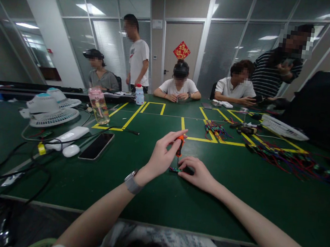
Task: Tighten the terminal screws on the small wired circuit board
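My left hand (164, 149) grips an orange and black screwdriver (180, 146) by its handle, held nearly upright. The screwdriver's shaft points down to a small green circuit board (175, 170) on the green table. My right hand (196, 173) rests on the table with its fingers closed on the board's right side. Something dark lies under those fingers, partly hidden by them. Whether the screwdriver's tip touches a screw is too small to tell.
To the left are a phone (96, 146), a white mouse (71, 151), a power strip (67, 137), black cables and white fan parts (53, 114). A pink bottle (99, 106) stands beyond. Wired boards (216, 130) lie at the right. Several people are across the table.
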`<action>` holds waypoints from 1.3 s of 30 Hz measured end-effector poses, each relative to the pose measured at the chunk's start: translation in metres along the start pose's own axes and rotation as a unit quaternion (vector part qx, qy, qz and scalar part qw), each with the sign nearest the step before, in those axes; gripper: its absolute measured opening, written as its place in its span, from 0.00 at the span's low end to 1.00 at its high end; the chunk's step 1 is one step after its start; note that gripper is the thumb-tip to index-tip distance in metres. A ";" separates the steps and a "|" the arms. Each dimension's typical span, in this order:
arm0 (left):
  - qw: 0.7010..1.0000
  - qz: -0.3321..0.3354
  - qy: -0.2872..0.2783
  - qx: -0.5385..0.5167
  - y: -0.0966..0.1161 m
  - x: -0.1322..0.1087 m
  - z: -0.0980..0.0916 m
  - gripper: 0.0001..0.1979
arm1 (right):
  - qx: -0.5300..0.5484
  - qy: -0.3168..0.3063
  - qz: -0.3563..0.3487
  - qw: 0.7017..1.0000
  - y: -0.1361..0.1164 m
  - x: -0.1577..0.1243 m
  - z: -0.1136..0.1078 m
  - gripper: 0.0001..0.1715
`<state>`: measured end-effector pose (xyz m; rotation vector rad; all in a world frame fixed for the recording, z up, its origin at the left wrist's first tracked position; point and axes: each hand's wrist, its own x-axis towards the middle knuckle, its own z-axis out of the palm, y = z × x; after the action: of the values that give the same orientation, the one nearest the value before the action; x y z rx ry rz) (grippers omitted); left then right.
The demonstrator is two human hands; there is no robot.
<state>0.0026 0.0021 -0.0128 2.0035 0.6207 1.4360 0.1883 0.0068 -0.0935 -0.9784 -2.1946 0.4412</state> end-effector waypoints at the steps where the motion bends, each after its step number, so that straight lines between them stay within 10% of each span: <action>1: 1.000 0.001 0.006 0.004 -0.001 0.000 0.000 0.16 | -0.001 0.000 0.000 1.000 0.000 0.000 0.000 0.04; 39: 1.000 0.010 0.013 0.021 0.001 0.002 -0.002 0.16 | -0.023 -0.003 -0.001 1.000 0.001 -0.001 0.000 0.04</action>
<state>0.0012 0.0030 -0.0104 2.0314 0.6487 1.4748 0.1892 0.0066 -0.0941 -1.0013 -2.2202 0.3939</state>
